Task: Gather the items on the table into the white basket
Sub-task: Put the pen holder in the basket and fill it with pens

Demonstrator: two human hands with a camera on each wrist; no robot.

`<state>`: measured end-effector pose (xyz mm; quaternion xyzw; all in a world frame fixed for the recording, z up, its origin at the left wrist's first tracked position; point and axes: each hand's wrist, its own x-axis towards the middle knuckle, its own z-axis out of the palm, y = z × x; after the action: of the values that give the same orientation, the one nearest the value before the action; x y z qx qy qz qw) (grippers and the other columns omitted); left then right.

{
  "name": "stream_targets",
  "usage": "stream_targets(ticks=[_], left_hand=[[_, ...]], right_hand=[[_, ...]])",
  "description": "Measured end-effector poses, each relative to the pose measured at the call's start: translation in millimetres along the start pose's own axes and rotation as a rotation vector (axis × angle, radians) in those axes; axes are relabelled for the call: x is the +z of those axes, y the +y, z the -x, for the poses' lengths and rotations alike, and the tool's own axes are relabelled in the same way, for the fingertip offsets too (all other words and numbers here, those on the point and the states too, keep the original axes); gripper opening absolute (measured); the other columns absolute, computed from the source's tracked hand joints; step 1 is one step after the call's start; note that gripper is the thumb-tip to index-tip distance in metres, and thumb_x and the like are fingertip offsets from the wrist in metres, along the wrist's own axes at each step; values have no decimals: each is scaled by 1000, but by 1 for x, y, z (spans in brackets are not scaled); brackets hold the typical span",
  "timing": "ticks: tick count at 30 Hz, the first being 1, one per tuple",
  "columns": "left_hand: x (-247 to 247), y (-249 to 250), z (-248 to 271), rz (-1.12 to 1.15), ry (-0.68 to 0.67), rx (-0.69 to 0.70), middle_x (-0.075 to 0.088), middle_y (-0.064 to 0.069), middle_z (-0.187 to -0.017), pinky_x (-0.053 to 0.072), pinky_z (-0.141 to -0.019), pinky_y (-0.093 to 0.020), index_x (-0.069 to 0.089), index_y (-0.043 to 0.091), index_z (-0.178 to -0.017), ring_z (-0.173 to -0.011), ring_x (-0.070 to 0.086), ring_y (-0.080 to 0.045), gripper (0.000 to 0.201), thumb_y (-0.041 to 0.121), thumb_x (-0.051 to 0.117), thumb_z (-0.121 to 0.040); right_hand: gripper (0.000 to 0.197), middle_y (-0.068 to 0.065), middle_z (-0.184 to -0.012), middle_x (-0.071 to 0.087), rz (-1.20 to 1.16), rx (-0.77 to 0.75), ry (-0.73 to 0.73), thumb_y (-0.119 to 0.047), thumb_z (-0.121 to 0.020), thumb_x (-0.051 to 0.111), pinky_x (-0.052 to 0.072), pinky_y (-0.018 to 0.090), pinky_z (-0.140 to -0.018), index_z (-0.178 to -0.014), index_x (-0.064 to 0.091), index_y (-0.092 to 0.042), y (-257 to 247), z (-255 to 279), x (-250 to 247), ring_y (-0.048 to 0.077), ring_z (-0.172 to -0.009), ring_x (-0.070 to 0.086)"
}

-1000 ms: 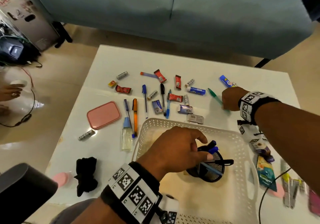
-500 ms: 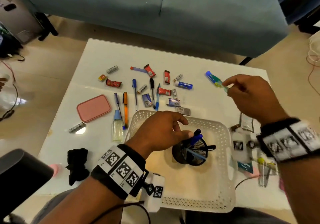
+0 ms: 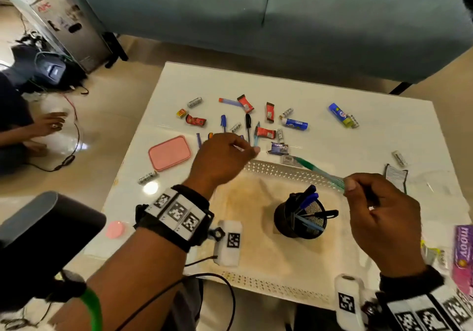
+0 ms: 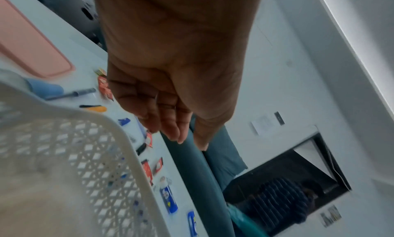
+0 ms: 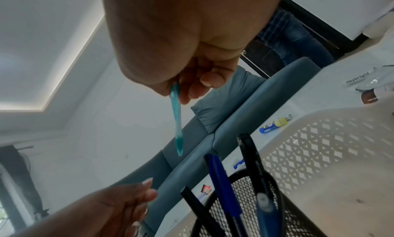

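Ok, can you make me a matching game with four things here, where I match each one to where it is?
Things:
1. green pen
2. black mesh pen cup
3. pink lid
4. pink tube

Places:
A. on the table, left of the white basket
B. at the right edge of the table
C. pinched in the right hand
D. standing inside the basket

Pairs: 1-C, 2-D, 3-A, 4-B
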<state>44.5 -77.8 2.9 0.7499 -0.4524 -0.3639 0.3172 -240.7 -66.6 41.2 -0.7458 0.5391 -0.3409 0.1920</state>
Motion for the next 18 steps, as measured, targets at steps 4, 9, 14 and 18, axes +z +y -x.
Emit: stream_targets(ticks=[4, 9, 14, 18], left_hand=[[-20, -25, -18, 146, 128, -167, 71, 8, -77, 58, -88, -43, 74, 26, -71, -83, 67, -16, 21, 41, 79, -84], [-19, -55, -29, 15, 75, -315, 76, -12, -90, 59, -90, -48, 78, 10, -89, -91, 73, -31, 21, 31, 75, -88], [-13, -77, -36, -21, 136, -416, 74, -5, -91, 61, -87, -43, 71, 15, -107, -78, 74, -24, 31, 32, 81, -82], [-1, -85, -35, -26, 177, -443, 71, -7, -115, 58, -92, -44, 61, 19, -128, -90, 72, -23, 58, 37, 82, -77]], right_hand=[[28, -23, -92, 62, -6, 29, 72, -44, -98, 50, 36, 10, -57, -88, 67, -24, 11, -4, -3, -1, -69, 57], [25, -12, -85, 62, -43, -32, 89, -46, -97, 52, 35, 11, -58, -83, 62, -29, 13, -8, -6, 1, -69, 55], [34, -7, -60, 58, -34, -44, -86, -49, -93, 54, 38, 23, -56, -77, 65, -22, 23, -8, 2, 14, -65, 55], [30, -11, -63, 60, -51, -44, -236, -54, -92, 54, 40, 17, -58, -77, 65, -31, 33, -6, 16, 11, -70, 59]])
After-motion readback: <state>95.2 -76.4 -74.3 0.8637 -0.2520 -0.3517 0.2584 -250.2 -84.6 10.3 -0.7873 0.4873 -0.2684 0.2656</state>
